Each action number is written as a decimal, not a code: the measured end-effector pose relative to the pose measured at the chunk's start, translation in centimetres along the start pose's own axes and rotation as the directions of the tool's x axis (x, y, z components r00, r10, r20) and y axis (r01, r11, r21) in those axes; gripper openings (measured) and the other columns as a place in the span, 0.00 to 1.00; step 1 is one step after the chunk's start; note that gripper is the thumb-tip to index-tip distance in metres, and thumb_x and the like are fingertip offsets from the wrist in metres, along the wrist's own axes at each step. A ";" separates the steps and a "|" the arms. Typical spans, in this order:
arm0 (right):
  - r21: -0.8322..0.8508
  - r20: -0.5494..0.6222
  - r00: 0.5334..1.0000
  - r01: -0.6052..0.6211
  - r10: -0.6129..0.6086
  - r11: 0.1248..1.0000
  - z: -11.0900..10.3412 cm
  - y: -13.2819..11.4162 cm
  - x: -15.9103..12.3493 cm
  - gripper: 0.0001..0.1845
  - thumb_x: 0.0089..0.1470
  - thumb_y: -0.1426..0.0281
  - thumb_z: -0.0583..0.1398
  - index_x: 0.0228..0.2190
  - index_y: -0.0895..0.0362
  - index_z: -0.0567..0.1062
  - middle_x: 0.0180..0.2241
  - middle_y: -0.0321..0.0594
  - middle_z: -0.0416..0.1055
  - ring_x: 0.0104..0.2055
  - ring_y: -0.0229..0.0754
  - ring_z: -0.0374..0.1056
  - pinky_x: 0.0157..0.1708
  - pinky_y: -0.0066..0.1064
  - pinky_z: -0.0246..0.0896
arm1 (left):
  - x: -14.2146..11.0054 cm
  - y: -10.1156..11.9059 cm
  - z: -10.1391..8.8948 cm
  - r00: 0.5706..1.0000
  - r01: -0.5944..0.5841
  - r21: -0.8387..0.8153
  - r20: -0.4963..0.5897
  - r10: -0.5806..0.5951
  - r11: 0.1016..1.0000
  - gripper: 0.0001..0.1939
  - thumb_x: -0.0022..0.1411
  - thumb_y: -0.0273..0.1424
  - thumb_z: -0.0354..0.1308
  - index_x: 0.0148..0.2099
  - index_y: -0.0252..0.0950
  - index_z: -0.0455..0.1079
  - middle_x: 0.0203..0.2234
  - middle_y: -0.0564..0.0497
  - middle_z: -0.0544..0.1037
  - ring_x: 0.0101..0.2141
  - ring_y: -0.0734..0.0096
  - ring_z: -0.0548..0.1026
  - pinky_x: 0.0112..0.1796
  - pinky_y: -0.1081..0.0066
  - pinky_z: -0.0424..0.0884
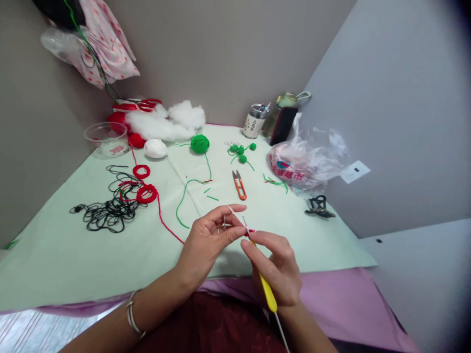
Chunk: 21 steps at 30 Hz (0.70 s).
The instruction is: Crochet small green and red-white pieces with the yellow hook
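Observation:
My right hand [281, 267] is closed around a crochet hook [268, 292] with a yellow handle, its metal tip pointing up and away from me. My left hand [209, 240] pinches a small red crochet piece [250, 231] between thumb and fingers, right at the hook's tip. White yarn [235, 215] runs over the raised left index finger to the piece. Red yarn [167, 225] leads from a red yarn ring [146, 193] toward the left hand. The fingers partly hide the crochet piece.
Orange thread snips [240, 186] lie beyond my hands, near a green yarn ball [199, 144] and small green balls [242, 158]. At left are tangled black cord [114, 211], white stuffing [158, 125] and a plastic tub [106, 139]. A plastic bag [305, 157] and black hair clip [319, 207] sit right.

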State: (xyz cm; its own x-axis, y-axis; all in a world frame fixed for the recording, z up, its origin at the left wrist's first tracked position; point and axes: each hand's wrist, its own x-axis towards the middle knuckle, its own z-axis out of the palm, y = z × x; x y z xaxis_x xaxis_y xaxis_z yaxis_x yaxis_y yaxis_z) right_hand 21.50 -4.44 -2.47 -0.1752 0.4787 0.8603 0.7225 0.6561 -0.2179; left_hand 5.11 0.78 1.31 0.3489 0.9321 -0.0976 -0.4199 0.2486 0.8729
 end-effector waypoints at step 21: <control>0.463 0.015 0.953 -0.276 0.304 0.842 -0.7 0.8 1.5 0.17 0.68 0.77 0.60 0.50 0.48 0.83 0.41 0.42 0.82 0.41 0.45 0.79 0.36 0.39 0.77 | 0.4 0.4 -1.0 0.956 0.266 -0.077 0.146 -0.254 0.961 0.23 0.56 0.35 0.77 0.54 0.39 0.83 0.32 0.53 0.79 0.34 0.75 0.73 0.40 0.74 0.65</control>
State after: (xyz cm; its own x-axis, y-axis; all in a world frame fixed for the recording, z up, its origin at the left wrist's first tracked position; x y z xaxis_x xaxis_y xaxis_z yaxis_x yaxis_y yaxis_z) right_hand 22.27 -3.59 -1.06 0.0427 0.6642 0.7464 0.3476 0.6905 -0.6344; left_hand 4.28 1.54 1.17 0.5622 0.7899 -0.2450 -0.3746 0.5073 0.7761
